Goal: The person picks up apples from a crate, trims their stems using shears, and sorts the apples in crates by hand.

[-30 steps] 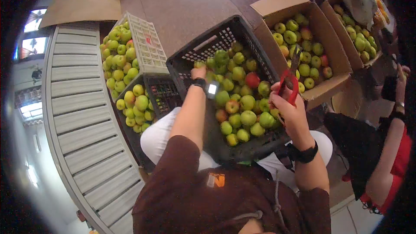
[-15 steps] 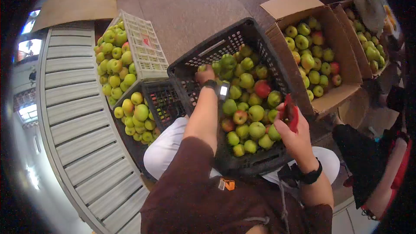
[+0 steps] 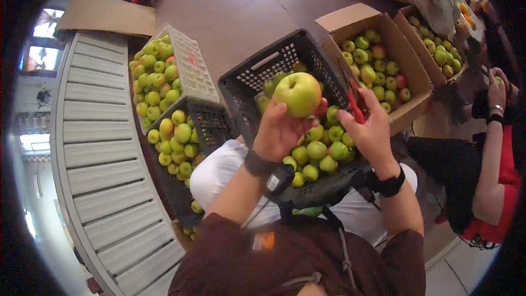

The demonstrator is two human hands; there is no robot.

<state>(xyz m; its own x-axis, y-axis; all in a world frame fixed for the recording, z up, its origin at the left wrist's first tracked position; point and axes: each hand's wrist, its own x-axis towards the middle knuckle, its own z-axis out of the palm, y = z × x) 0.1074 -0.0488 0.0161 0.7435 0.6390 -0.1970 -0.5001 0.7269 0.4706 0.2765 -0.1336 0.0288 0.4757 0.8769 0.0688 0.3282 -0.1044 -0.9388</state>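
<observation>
A large yellow-green apple [image 3: 297, 94] rests in my left hand [image 3: 278, 134], raised above the black crate [image 3: 263, 64] with its stem end up. My fingers are curled round its underside. My right hand [image 3: 373, 134] grips a red-handled tool [image 3: 356, 108], which looks like scissors, with a thin dark end pointing away from me over the crate's right side. Below both hands lie green apples [image 3: 316, 152] in the crate, a few with red blush. The held apple and my hands hide part of the pile.
Cardboard boxes of apples [image 3: 422, 86] stand at right. A white crate [image 3: 192, 66] and a dark crate [image 3: 211, 126] of apples are at left, beside a slatted metal conveyor [image 3: 104, 151]. At far right, another person's hands [image 3: 497, 89] hold something greenish.
My left hand has come up from the crate's far left corner, now holding an apple over the middle. My right hand, still gripping the red-handled tool, has shifted slightly up.
</observation>
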